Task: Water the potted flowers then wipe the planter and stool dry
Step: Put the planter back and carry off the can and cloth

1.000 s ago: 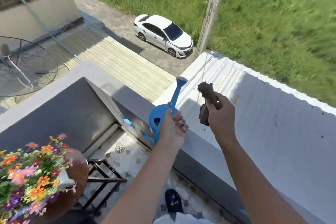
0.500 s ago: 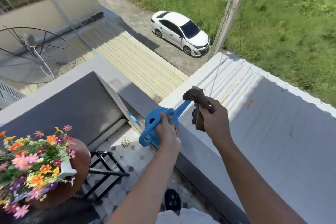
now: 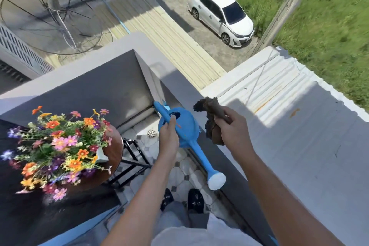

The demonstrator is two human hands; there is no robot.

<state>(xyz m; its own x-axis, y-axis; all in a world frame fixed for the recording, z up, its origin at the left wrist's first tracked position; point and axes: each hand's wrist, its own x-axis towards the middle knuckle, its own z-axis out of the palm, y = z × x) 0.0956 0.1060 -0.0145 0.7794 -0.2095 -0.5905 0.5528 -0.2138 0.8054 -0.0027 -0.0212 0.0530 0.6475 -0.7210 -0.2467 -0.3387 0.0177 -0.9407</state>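
Note:
My left hand [image 3: 169,136] grips the handle of a blue watering can [image 3: 184,126]; its long spout with a white rose [image 3: 216,180] points down toward me. A crumpled dark brown cloth [image 3: 209,110] is held in my right hand [image 3: 232,126], just right of the can. At the left, a bunch of orange, pink and purple flowers [image 3: 60,146] fills a white planter [image 3: 101,156]. The planter stands on a round brown stool [image 3: 115,146] with black metal legs [image 3: 131,158].
I stand on a small tiled balcony with a floor drain [image 3: 151,133]. A grey parapet wall [image 3: 179,74] runs in front and to the right. Beyond it lie a white metal roof [image 3: 299,126], a parked white car [image 3: 221,14] and a satellite dish [image 3: 50,18].
My left hand swung the watering can off the parapet, so its spout now points down toward me instead of up and away. The view turned left and down, bringing the flowers closer to centre.

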